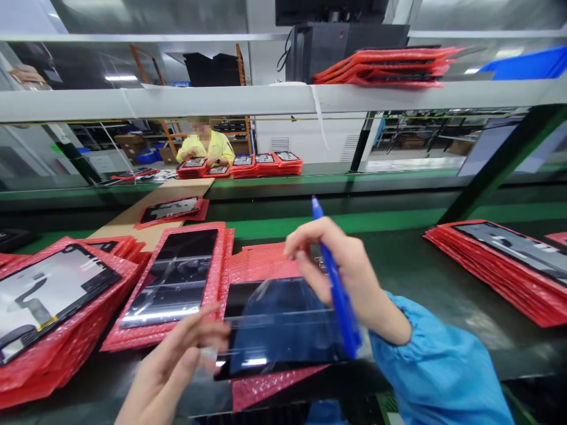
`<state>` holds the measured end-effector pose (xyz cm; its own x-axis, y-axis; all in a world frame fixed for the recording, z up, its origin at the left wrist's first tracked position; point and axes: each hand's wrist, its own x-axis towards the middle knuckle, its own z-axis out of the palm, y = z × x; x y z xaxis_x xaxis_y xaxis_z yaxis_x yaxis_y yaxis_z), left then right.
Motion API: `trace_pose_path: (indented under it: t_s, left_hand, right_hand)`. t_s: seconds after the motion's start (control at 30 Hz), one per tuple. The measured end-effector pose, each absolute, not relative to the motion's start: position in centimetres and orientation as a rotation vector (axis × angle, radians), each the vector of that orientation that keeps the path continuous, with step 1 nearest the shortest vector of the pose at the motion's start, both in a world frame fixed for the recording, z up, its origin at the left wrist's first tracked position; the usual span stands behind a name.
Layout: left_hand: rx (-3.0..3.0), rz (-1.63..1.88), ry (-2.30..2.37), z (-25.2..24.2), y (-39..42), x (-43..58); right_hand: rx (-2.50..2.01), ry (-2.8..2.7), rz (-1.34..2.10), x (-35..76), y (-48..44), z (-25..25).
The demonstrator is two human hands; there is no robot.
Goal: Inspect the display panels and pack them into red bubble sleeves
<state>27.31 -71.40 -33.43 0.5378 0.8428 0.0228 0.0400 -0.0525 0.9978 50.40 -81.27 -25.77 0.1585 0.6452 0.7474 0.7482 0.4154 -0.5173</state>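
A dark glass display panel (283,330) lies in front of me, on red bubble-wrap sleeves (261,260). A curved, see-through edge on its upper face looks like clear film. My right hand (341,265), in a blue sleeve, is over the panel's upper right side. It grips a blue pen (334,283), tip pointing up and away. Thumb and forefinger are close together; whether they also pinch the film I cannot tell. My left hand (181,354) is at the panel's left edge, fingers stretched out and blurred, holding nothing visible.
Left of the panel lie a stack topped by a dark screen (177,277) and a pile of sleeved screens (53,301). Another stack (505,260) is at right. A shelf rail (221,103) crosses above. A person in yellow (206,144) sits beyond, beside more stacks.
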Motion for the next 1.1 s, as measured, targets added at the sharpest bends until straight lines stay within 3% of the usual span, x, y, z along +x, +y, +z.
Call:
trace_pose_path:
  t_s: [0.17,0.33,0.4,0.47,0.53,0.7,0.9,1.1]
  left_hand:
    - [2.015,0.822,0.578,-30.8,-72.4,31.6]
    - [2.177,1.203,0.460,-30.5,-73.7,31.4]
    - [2.140,1.219,0.544,-30.4,-73.6,30.6]
    - [2.050,1.148,0.696,-30.3,-73.3,29.9]
    - [1.929,1.029,0.793,-30.1,-72.8,29.8]
    - [1.672,0.850,0.713,-30.5,-70.7,31.0]
    - [1.413,0.656,0.654,-34.7,-68.2,31.7]
    - [1.343,0.654,0.761,-38.4,-67.9,29.3]
  right_hand:
    - [-1.254,-1.744,-0.223,48.5,-83.2,-26.8]
    - [-1.147,-0.975,-0.358,50.9,-87.2,-30.7]
    - [-1.058,-0.775,-0.138,52.5,-88.0,-33.5]
    - [-0.995,-0.776,0.224,53.6,-88.3,-36.3]
    - [-1.026,-0.769,0.375,53.9,-88.3,-38.1]
    - [-1.215,-0.677,0.264,53.1,-88.4,-37.9]
    - [-1.398,-0.663,0.217,53.4,-87.9,-35.9]
    - [-1.456,-0.682,0.232,54.2,-87.0,-38.1]
